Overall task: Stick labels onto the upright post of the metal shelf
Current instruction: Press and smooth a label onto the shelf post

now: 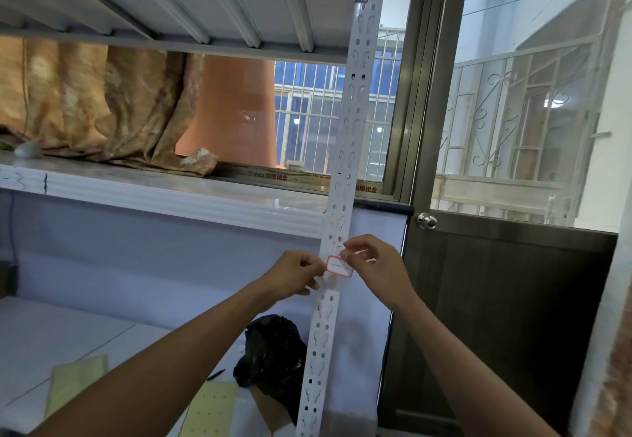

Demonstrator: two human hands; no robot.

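A white perforated upright post (pixel 352 101) of the metal shelf runs from the top of the view down to the bottom centre. A small white label with a red border (pixel 339 266) lies against the post at about hand height. My left hand (pixel 294 277) pinches the label's left edge with curled fingers. My right hand (pixel 374 262) pinches its upper right corner between thumb and fingers. Whether the label is stuck flat to the post is unclear.
A white shelf board (pixel 178 2) hangs overhead at the left. Below it a windowsill (pixel 171 193) holds bunched orange curtains (pixel 102 104). A dark door with a round knob (pixel 426 221) stands at the right. A black bag (pixel 273 351) and yellow sheets (pixel 73 382) lie low.
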